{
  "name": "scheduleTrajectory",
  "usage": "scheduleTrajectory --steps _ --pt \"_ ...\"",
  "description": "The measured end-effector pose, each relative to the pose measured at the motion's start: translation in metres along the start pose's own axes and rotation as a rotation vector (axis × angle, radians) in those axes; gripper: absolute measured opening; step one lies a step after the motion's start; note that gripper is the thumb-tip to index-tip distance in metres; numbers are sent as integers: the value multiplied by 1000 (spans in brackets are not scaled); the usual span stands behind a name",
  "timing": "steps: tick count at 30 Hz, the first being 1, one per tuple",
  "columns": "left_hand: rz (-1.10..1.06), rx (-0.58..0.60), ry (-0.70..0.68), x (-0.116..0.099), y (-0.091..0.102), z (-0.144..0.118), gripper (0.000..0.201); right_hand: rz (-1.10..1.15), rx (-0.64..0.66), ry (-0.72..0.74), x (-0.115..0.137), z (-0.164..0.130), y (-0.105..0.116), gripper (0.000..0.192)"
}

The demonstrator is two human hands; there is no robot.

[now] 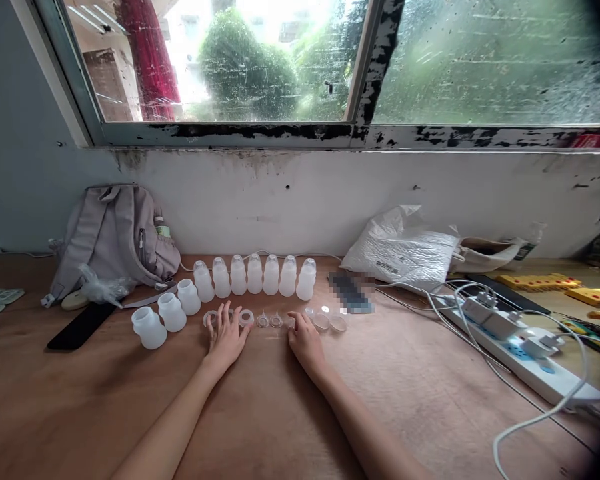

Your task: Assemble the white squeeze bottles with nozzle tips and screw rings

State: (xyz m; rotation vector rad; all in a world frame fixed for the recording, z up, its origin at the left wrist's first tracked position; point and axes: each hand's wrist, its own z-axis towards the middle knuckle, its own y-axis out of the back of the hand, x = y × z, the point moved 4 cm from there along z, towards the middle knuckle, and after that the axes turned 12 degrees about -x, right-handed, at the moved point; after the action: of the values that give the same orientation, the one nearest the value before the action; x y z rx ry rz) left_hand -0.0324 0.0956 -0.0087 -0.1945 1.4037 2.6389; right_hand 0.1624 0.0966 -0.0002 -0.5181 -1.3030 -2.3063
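Observation:
My left hand (225, 337) lies palm down with its fingers spread over a row of small bottle parts. Its fingertips rest at the white collar rings (247, 317), partly covering them. To the right are clear bottle nipples (263, 320). My right hand (306, 341) has its fingers bent together at the end nipple (291, 322), which is mostly hidden. Just past that hand are clear round caps (338, 323) and small white discs (325, 309). Behind stands a row of capped baby bottles (255, 275). Several uncapped bottles (150, 328) stand at the left.
A grey backpack (117, 233) leans on the wall, with a black phone-like slab (84, 327) before it. Back right are a blurred phone (351, 293) and a silver plastic bag (405, 248). A white power strip (523, 357) with looping cables fills the right side.

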Motion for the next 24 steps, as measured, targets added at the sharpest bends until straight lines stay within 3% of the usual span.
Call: scheduleTrajectory --steps 4,11,24 --pt "-3 23 6 1 -1 0 51 -45 34 6 0 1 -4 37" --pt "-20 78 -45 -2 0 0 42 -36 16 -13 -3 4 -7 32" --pt "-33 40 -48 -3 1 -1 40 -100 -6 14 1 5 -11 24"
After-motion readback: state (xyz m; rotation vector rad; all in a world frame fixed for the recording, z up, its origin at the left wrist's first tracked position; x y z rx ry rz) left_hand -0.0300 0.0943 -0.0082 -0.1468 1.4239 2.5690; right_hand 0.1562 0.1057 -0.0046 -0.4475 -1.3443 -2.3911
